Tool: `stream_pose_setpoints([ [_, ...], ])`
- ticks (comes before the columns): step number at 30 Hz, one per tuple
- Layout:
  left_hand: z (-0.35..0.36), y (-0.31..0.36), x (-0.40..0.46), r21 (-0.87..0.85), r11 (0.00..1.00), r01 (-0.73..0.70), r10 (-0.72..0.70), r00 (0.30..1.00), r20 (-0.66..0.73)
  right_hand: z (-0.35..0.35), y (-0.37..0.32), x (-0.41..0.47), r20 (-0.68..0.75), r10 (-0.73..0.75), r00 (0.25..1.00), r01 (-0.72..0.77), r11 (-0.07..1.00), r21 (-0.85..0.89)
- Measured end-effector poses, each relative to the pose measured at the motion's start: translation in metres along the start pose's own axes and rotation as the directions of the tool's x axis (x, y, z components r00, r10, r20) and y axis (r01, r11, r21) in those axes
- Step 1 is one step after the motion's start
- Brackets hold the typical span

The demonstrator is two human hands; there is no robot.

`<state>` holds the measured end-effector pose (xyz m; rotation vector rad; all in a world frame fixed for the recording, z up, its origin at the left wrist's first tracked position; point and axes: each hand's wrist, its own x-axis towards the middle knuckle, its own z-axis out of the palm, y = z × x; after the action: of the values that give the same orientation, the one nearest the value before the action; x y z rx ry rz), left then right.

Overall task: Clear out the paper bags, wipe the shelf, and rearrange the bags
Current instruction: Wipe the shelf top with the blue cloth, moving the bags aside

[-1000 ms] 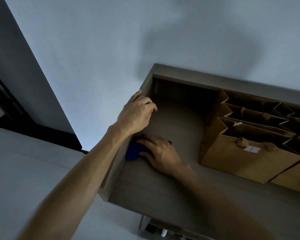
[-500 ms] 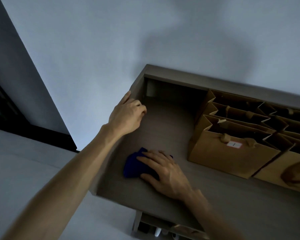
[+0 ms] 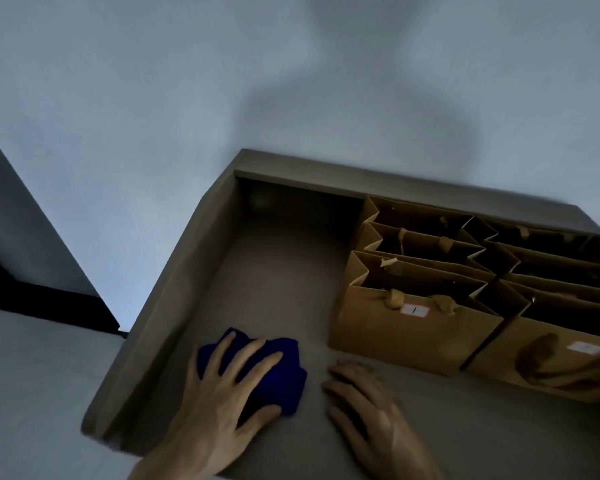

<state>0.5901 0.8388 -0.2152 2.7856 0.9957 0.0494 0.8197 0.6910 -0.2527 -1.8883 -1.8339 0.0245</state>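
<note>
We look down from head height into a grey-brown shelf (image 3: 264, 271) with low side walls, set against a pale wall (image 3: 187, 98). The light is dim.

Our left hand (image 3: 222, 393) lies palm down on a dark blue cloth (image 3: 284, 379) near the front left of the shelf floor. Its fingers (image 3: 257, 362) are spread flat over the cloth, pressing on it rather than gripping it; the thumb rests by the cloth's near edge.

Our right hand (image 3: 364, 403) rests just beside the cloth, to its right, on the bare shelf surface. It is blurred, with the fingers loosely bent and nothing held in it.

On the right half of the shelf stand brown paper bags (image 3: 413, 327), upright and open at the top, packed in rows that run back to the rear wall. The nearest left bag carries a small white label (image 3: 414, 310) below its rim, between its two handle ends. A second front bag (image 3: 548, 362) stands touching its right side, with a white label of its own and a handle hanging down its face.

The left half of the shelf floor, behind the cloth, is bare.
</note>
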Motion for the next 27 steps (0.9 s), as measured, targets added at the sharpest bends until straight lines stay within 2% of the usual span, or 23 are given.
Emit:
stream_pose_setpoints([
  [6, 0.011, -0.001, 0.021, 0.093, 0.995, 0.024, -0.019, 0.998, -0.06, 0.0, 0.001, 0.002, -0.027, -0.012, 1.0, 0.013, 1.0, 0.01],
  [10, 0.001, 0.005, 0.06, -0.009, 0.998, 0.065, -0.065, 0.997, -0.051, 0.001, 0.002, 0.003, -0.062, -0.032, 0.998, 0.033, 0.999, 0.014],
  [16, -0.008, 0.004, 0.179, -0.072, 0.993, 0.096, -0.098, 0.995, -0.026, -0.001, 0.002, 0.007, -0.089, -0.071, 0.994, 0.07, 0.997, -0.015],
  [21, -0.023, 0.0, 0.274, -0.061, 0.993, 0.102, -0.097, 0.993, 0.068, -0.002, 0.001, 0.009, -0.081, -0.074, 0.994, 0.071, 0.997, -0.03],
  [24, -0.025, 0.005, 0.29, -0.063, 0.987, 0.149, -0.144, 0.986, 0.085, -0.002, 0.0, 0.01, -0.075, -0.075, 0.994, 0.073, 0.997, -0.031],
  [27, -0.023, 0.005, 0.274, -0.047, 0.993, 0.107, -0.106, 0.994, 0.01, -0.002, 0.001, 0.011, -0.085, -0.07, 0.994, 0.068, 0.997, -0.025],
])
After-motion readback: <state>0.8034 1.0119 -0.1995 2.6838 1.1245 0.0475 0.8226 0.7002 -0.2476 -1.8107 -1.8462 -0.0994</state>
